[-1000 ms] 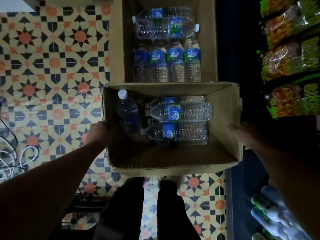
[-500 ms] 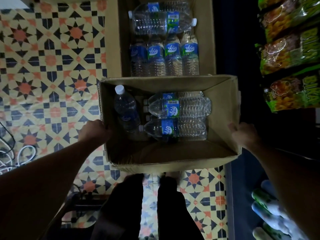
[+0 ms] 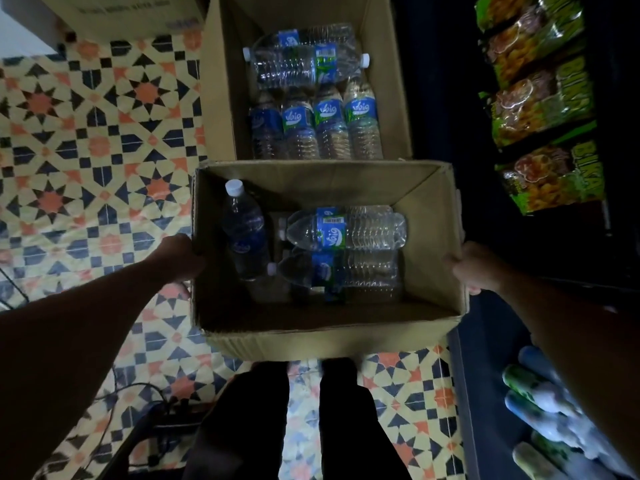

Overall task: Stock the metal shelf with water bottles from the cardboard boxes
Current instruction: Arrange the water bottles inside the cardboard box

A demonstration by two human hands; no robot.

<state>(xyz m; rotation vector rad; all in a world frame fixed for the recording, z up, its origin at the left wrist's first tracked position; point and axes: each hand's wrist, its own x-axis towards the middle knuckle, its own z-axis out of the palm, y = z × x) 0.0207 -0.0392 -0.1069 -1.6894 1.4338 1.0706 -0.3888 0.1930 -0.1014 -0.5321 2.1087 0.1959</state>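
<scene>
you've got 2 cardboard boxes, near box [image 3: 325,337] and far box [image 3: 221,98] | 3 water bottles [image 3: 346,228] clearly visible in the near one | 6 in the far one | 3 snack bags [image 3: 550,178] | 2 hands on the near box

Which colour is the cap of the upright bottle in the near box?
White; the cap shows best in the head view.

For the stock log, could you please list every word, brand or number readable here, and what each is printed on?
"Vaig": apparent brand on the blue-green labels of the water bottles in both boxes; the script lettering is uncertain.
"BIKA": partly visible on the green snack bags.
Barcode digits on the bottle labels: too small to read.
Print on the closed carton at top left: too blurred to read.
</scene>
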